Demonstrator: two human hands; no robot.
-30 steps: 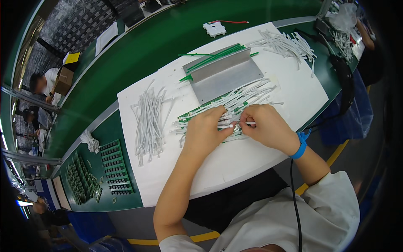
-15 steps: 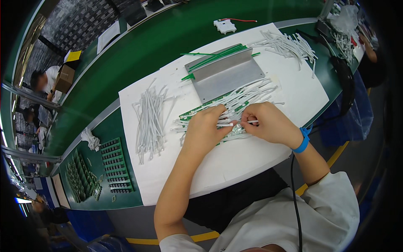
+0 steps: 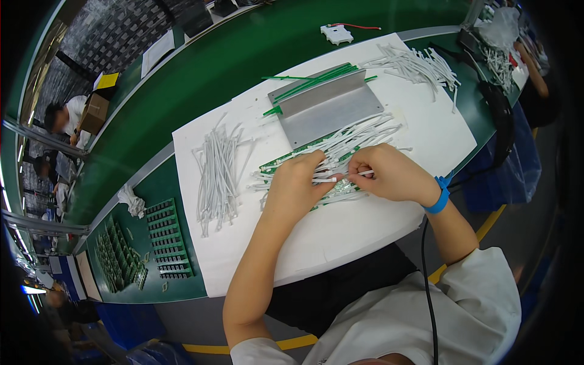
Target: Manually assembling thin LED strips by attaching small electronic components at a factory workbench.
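A green circuit board panel lies at the middle of the white sheet, largely covered by white cables with small connector ends. My left hand rests over its left part, thumb and fingers closed on a white cable near its connector. From the right, my right hand pinches a short white cable end between thumb and fingers. The fingertips of both hands almost meet above the board, and the exact contact between them is hidden. Around my right wrist is a blue strap with a black cord.
Behind the board stands an angled metal plate with green strips. White cable bundles lie at left and far right. Board panels sit at lower left. A white plastic part with a red wire is on the green belt.
The white plastic part with the red wire has shifted right along the green belt. My hands keep nearly the same place and grip, with the right one moving only slightly.
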